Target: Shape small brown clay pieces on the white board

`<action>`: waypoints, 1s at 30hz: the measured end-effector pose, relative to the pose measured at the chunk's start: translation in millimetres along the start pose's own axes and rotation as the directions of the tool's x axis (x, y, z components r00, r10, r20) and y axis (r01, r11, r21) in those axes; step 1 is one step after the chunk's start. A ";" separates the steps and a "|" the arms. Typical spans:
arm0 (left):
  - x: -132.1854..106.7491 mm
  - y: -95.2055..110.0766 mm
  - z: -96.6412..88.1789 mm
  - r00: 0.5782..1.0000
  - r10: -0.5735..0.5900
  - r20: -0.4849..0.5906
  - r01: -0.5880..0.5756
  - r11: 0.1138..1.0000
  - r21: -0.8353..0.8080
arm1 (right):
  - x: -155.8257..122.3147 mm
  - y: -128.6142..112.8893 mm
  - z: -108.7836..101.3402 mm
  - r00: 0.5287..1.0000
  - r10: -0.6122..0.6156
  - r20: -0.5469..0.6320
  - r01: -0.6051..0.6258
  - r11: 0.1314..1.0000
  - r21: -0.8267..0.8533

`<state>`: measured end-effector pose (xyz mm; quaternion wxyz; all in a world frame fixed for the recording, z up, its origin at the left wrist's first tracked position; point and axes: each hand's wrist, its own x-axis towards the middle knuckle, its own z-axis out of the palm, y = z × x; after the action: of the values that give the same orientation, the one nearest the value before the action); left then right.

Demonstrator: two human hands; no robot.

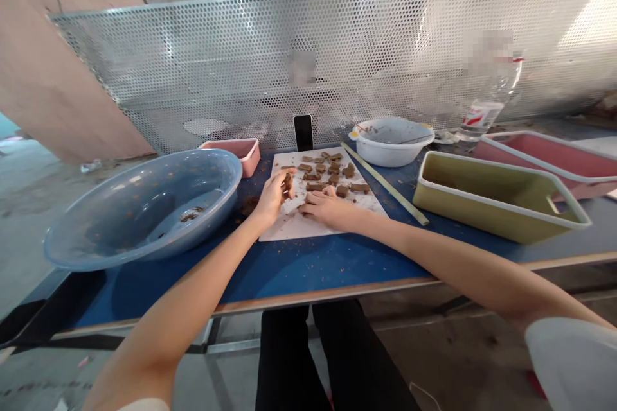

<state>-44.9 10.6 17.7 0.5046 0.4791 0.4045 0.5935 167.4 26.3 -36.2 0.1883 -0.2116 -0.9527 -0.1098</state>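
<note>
Several brown, clay-like pieces (334,169) lie in loose rows on a white board (284,228), along with crumbs. My left hand (276,196) is over the board's left side, its thumb and fingers closed around a brown clay-like lump (288,185). Close by on the right, my right hand (325,207) rests low on the board, fingers bent down and together. A bit of brown shows by its fingertips, but what lies under them is hidden. Brown pieces sit just beyond its knuckles.
A large blue basin (144,250) stands left, with a small pink bin (250,157) behind. A phone (303,133) leans on the perforated metal screen (216,64). Rightward are a pale stick (385,186), white basin (393,153), green bin (482,205), pink bin (544,154) and bottle (484,112).
</note>
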 end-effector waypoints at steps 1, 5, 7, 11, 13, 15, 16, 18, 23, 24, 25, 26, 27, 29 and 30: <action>0.3 -0.4 0.4 1.000 0.000 -0.004 0.000 1.000 0.012 | -0.7 0.2 -1.8 1.000 0.001 -0.001 -0.001 1.000 0.007; 2.4 -0.7 0.6 0.998 -0.055 -0.019 0.056 0.998 0.039 | -3.6 -2.1 -14.8 0.998 0.042 -0.043 -0.041 0.999 0.036; 1.2 0.3 1.2 0.996 -0.095 -0.006 0.095 0.994 0.048 | -4.4 -5.3 -22.9 0.991 0.086 -0.099 -0.078 0.994 0.079; -9.3 2.5 8.2 0.944 -0.271 0.189 0.269 0.962 0.038 | -4.6 -13.6 -34.0 0.918 0.258 -0.301 -0.174 0.944 0.279; -15.8 2.5 14.3 0.889 -0.356 0.288 0.364 0.931 0.026 | -4.2 -16.5 -35.7 0.883 0.309 -0.353 -0.192 0.925 0.329; -20.5 2.1 20.8 0.868 -0.388 0.308 0.406 0.914 0.008 | -3.7 -17.7 -35.7 0.878 0.323 -0.352 -0.201 0.918 0.341; -22.1 1.9 23.6 0.870 -0.393 0.299 0.412 0.911 -0.001 | -3.4 -17.8 -35.3 0.881 0.324 -0.345 -0.204 0.918 0.340; -24.3 1.8 27.9 0.881 -0.393 0.262 0.409 0.913 -0.006 | -2.8 -17.6 -34.8 0.886 0.318 -0.337 -0.207 0.922 0.326; -29.8 2.3 30.9 0.888 -0.392 0.242 0.394 0.918 0.039 | -2.4 -18.6 -36.6 0.885 0.330 -0.328 -0.249 0.931 0.266; -31.2 2.2 30.9 0.889 -0.379 0.257 0.382 0.923 0.042 | -2.6 -19.1 -37.3 0.890 0.326 -0.320 -0.250 0.934 0.257; -32.5 2.1 30.8 0.890 -0.364 0.273 0.366 0.929 0.045 | -2.8 -19.5 -38.0 0.894 0.321 -0.314 -0.248 0.936 0.250; -33.5 2.0 30.7 0.893 -0.348 0.287 0.349 0.936 0.047 | -3.0 -19.8 -38.6 0.895 0.318 -0.312 -0.248 0.937 0.246; -34.1 1.9 30.7 0.896 -0.332 0.296 0.333 0.942 0.046 | -3.1 -19.9 -38.9 0.893 0.323 -0.315 -0.251 0.936 0.247; -34.3 2.0 30.7 0.902 -0.307 0.303 0.310 0.950 0.042 | -2.9 -19.7 -38.8 0.881 0.348 -0.321 -0.269 0.926 0.265; -33.9 2.1 30.7 0.905 -0.297 0.306 0.299 0.953 0.041 | -2.7 -19.3 -38.5 0.873 0.365 -0.322 -0.281 0.918 0.278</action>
<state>-14.3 -23.4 20.9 0.6478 0.4969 0.3869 0.4287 173.1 -2.9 -4.9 0.4015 -0.3219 -0.8574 -0.0068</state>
